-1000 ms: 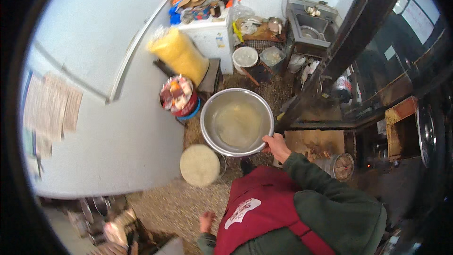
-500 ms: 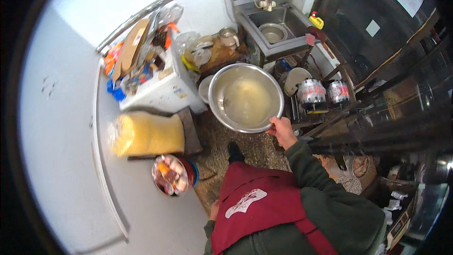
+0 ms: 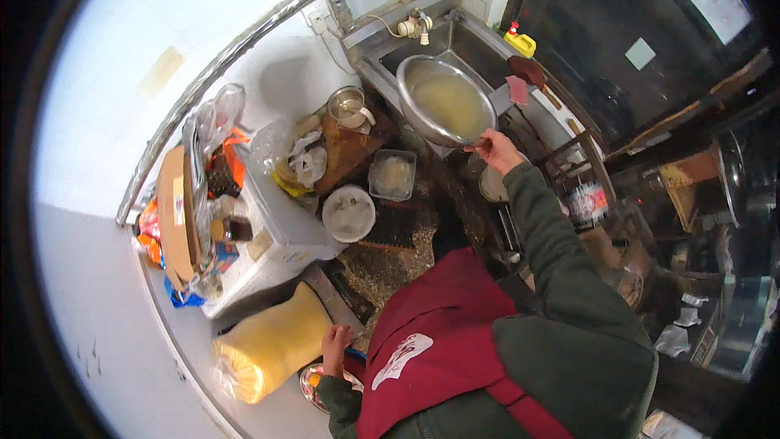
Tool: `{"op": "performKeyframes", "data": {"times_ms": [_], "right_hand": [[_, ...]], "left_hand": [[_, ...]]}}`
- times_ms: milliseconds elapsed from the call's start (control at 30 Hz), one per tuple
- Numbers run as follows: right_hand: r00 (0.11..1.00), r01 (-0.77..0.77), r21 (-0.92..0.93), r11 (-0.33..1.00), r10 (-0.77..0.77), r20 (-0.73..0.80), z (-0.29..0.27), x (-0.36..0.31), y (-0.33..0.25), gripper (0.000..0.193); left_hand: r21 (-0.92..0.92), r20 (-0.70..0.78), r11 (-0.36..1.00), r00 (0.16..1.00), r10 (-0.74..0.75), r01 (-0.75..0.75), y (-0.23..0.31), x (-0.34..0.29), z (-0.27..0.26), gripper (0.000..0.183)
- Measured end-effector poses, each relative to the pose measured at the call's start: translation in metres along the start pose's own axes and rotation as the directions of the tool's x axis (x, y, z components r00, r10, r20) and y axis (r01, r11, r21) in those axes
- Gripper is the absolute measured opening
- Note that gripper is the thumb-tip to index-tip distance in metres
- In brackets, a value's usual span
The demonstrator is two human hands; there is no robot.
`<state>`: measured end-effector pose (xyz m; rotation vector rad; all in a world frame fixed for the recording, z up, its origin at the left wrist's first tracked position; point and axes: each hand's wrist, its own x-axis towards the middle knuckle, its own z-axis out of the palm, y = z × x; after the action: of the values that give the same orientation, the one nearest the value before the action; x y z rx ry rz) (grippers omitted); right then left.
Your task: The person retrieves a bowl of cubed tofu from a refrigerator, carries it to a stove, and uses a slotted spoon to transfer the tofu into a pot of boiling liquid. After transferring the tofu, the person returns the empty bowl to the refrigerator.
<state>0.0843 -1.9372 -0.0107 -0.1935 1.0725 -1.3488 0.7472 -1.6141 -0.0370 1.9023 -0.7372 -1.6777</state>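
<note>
My right hand (image 3: 497, 151) grips the near right rim of a wide steel bowl (image 3: 420, 75), fingers closed on it. Cloudy, pale yellowish liquid is in the bowl, which hangs tilted over the front edge of the steel sink (image 3: 382, 73). Low at my left side, my left hand (image 3: 335, 347) holds nothing, its fingers loosely bent and apart. It is nearest to a yellow-filled plastic sack (image 3: 272, 344) and a tub of mixed pieces (image 3: 311, 390), which my arm partly covers.
A tap (image 3: 416, 26) rises behind the sink, with a yellow bottle (image 3: 520, 41) to its right. On the floor side stand a white bucket (image 3: 349, 223), a clear square container (image 3: 392, 189) and a steel pot (image 3: 348, 106). A cluttered white box (image 3: 284, 236) is at left.
My right hand has carried the bowl forward to the sink and tilted it, uncovering the bucket and square container. My left hand has come further into view, and my view has turned.
</note>
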Motion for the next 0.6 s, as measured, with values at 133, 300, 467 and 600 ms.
{"op": "performKeyframes", "data": {"times_ms": [133,300,467,600], "right_hand": [[1.0,0.005,0.09,0.996,-0.006,0.008,-0.03,0.111,-0.023,0.02],[0.993,-0.052,0.277,0.959,0.08,-0.09,-0.062,0.199,-0.046,0.02],[0.966,-0.186,0.571,0.8,0.255,-0.042,-0.068,0.249,-0.063,0.025],[0.917,-0.359,0.789,0.499,0.345,0.199,-0.062,0.261,-0.078,0.049]], "left_hand": [[-0.058,-0.125,0.985,0.978,-0.169,0.163,0.044,0.026,0.046,0.022],[-0.207,-0.039,0.943,0.961,-0.274,0.261,0.137,0.044,0.128,0.022],[0.049,0.011,0.99,0.991,-0.132,0.131,0.251,0.081,0.199,0.023],[0.185,0.099,0.982,0.995,0.011,-0.029,0.342,0.118,0.258,0.023]]}}
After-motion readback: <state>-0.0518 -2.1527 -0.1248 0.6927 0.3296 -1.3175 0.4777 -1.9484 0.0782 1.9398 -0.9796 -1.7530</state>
